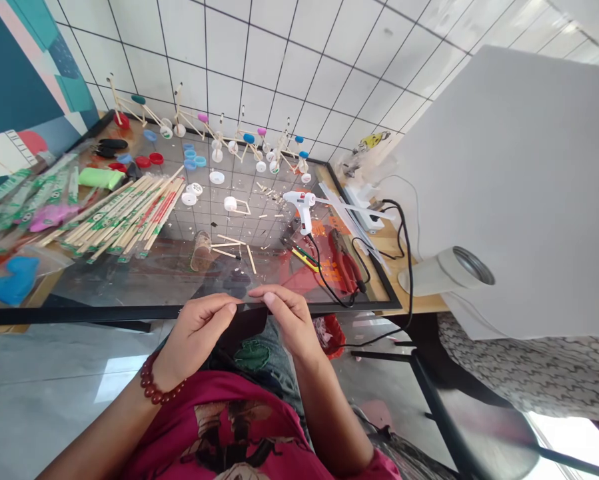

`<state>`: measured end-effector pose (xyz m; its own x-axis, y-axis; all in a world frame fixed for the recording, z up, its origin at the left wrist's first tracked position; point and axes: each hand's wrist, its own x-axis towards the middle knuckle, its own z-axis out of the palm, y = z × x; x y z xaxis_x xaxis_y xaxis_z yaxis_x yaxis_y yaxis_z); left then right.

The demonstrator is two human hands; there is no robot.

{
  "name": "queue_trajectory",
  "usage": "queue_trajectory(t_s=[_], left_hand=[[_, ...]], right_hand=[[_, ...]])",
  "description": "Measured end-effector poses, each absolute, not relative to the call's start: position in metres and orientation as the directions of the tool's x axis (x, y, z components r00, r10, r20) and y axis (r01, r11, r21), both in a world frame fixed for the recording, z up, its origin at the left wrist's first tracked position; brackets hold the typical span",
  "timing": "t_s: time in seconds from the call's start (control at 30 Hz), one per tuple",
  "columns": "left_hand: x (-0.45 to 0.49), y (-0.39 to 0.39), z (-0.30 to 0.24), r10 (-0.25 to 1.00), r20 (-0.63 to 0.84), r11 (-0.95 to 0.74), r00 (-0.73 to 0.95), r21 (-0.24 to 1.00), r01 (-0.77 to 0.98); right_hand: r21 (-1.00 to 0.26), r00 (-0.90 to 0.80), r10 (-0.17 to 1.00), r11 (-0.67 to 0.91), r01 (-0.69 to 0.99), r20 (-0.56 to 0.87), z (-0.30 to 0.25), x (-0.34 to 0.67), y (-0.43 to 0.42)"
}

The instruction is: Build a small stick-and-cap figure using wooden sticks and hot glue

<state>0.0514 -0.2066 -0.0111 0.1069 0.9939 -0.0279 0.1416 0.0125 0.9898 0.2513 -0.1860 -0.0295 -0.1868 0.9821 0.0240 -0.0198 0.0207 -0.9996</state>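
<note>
Two hands (pixel 199 333) (pixel 290 321), one glue gun (pixel 302 203), one bracelet (pixel 156 397)

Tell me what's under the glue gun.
The tabletop and pale scraps show beside the glue gun; whatever lies directly beneath is covered, so I can't tell.

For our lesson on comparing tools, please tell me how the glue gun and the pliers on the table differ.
The glue gun is mostly white, while the pliers have red handles.

The glue gun has a black cord running from its handle; the pliers have none of their own.

The glue gun's nozzle points left in the picture, whereas the pliers' head points upward.

Both rest on the right part of the table.
</note>
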Motion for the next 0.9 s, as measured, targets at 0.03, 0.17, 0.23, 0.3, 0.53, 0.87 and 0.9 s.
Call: queue_trajectory(t_s=[0.03,0.17,0.23,0.3,0.53,0.87,0.9], left_hand=[[0.0514,-0.2065,-0.0098,0.991,-0.016,-0.006,0.136,0.988,0.156],[0.0503,-0.2056,-0.0102,0.984,-0.025,0.002,0.177,0.992,0.129],[0.0498,-0.2052,-0.0125,0.98,-0.067,0.052,0.185,0.995,0.085],[0.0502,-0.2049,-0.0137,0.975,-0.112,0.109,0.19,0.994,0.027],[0.0574,-0.2022,-0.0083,0.981,-0.171,0.165,0.093,0.984,0.065],[0.0582,-0.2035,-0.0118,0.989,-0.149,0.148,0.012,0.987,0.061],[0.0582,-0.2039,-0.0127,0.988,-0.151,0.15,0.018,0.988,0.047]], right_hand=[[-1.0,-0.18,0.984,0.017,-0.011,0.018,-0.0277,0.2499,-0.1854],[-1.0,-0.178,0.984,-0.005,-0.004,-0.004,-0.024,0.2459,-0.1849],[-1.0,-0.175,0.984,-0.015,-0.003,-0.014,-0.0241,0.245,-0.1853],[-1.0,-0.166,0.986,-0.009,0.007,-0.01,-0.0244,0.2443,-0.1856],[-0.993,-0.153,0.985,0.096,0.068,0.085,-0.0257,0.2444,-0.186],[-1.0,-0.113,0.994,0.0,0.019,-0.002,-0.0251,0.2441,-0.1879],[-1.0,-0.121,0.993,0.001,0.023,-0.002,-0.0241,0.2425,-0.1882]])
